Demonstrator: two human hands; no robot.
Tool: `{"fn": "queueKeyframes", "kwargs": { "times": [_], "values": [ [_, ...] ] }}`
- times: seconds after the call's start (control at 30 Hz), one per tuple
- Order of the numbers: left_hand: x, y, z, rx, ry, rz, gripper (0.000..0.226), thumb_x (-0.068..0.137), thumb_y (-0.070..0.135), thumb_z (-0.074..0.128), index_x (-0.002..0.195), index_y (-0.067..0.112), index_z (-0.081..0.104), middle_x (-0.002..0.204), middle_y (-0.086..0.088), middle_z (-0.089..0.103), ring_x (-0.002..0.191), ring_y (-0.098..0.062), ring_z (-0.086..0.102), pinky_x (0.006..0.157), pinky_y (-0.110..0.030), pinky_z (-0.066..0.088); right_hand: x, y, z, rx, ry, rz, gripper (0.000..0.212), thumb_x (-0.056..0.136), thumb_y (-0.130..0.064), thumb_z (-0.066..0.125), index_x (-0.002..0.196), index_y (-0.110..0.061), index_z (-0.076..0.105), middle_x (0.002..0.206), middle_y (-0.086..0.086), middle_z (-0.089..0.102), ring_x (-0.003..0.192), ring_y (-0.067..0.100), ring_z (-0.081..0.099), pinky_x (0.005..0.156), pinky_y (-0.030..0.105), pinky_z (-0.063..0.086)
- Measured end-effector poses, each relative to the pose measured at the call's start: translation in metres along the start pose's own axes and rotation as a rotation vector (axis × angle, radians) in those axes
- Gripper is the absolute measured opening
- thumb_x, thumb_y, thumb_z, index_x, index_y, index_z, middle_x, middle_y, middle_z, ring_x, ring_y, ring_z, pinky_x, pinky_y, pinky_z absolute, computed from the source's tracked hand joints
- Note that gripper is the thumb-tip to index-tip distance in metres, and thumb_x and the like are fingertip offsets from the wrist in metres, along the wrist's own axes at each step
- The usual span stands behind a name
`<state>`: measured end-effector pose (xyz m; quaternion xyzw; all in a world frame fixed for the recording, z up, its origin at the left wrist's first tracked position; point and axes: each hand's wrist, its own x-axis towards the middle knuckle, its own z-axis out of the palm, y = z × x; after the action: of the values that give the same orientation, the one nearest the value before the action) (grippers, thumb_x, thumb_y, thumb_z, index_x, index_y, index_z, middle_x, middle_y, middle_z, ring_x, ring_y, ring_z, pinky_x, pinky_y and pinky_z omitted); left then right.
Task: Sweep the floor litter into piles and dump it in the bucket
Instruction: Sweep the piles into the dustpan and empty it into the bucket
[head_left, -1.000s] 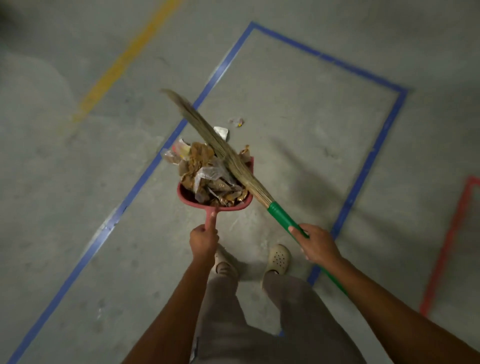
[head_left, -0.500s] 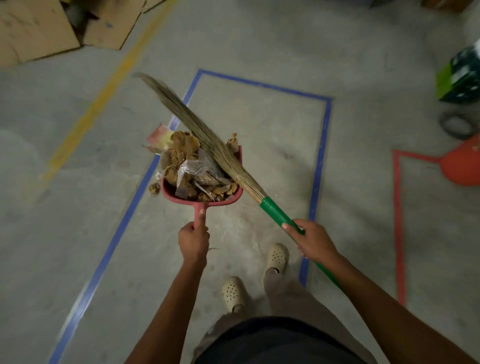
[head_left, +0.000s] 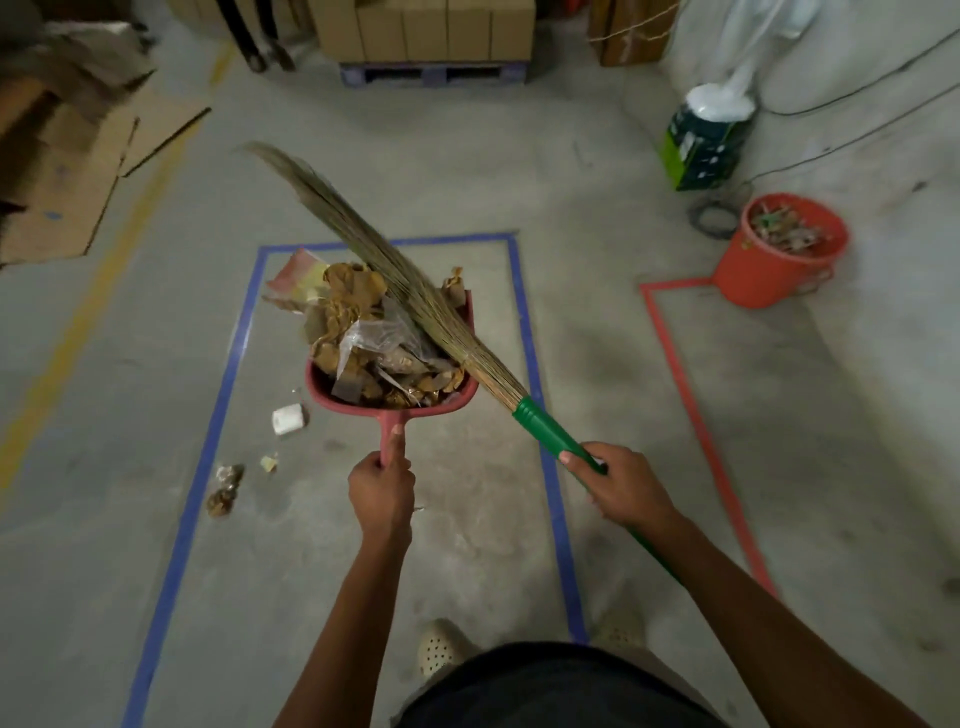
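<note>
Step in hand, by my read: carry loaded dustpan (head_left: 358, 406) to bucket (head_left: 753, 280), which stands well off front-right, already part full. Hold pan level; litter (head_left: 374, 338) is heaped past front lip. Use broom (head_left: 415, 291) bristles, lying across heap, as lid. Tip only once over bucket mouth. Loose scraps (head_left: 288, 418) on floor left of pan need another pass.

Left hand (head_left: 382, 488): arm out front, fingers curled round pan handle, one digit straight along top. Right hand (head_left: 626, 486): fingers wrapped round green broom handle, shaft angled up-left.
</note>
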<state>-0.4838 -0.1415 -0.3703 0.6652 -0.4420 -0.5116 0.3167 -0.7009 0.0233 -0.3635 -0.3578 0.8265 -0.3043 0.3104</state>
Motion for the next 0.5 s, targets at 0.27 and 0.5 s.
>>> {"fn": "queueKeyframes", "kwargs": {
  "times": [0.27, 0.5],
  "values": [
    [-0.079, 0.026, 0.148, -0.013, -0.147, 0.067, 0.057, 0.094, 0.053, 0.059, 0.074, -0.001, 0.061, 0.061, -0.008, 0.055, 0.054, -0.019, 0.049, 0.055, -0.035, 0.040, -0.006, 0.098, -0.127, 0.122, 0.119, 0.071, 0.028, 0.095, -0.046, 0.062, 0.091, -0.019, 0.069, 0.053, 0.005, 0.058, 0.042, 0.011, 0.055, 0.044, 0.027, 0.047],
    [-0.139, 0.057, 0.269, 0.010, -0.287, 0.122, 0.053, 0.094, 0.053, 0.060, 0.072, 0.005, 0.057, 0.061, -0.009, 0.051, 0.055, -0.020, 0.045, 0.051, -0.031, 0.036, -0.012, 0.156, -0.241, 0.166, 0.228, 0.113, 0.022, 0.097, -0.037, 0.063, 0.090, -0.017, 0.068, 0.056, 0.002, 0.057, 0.039, 0.005, 0.051, 0.040, 0.021, 0.043]
  ]
}}
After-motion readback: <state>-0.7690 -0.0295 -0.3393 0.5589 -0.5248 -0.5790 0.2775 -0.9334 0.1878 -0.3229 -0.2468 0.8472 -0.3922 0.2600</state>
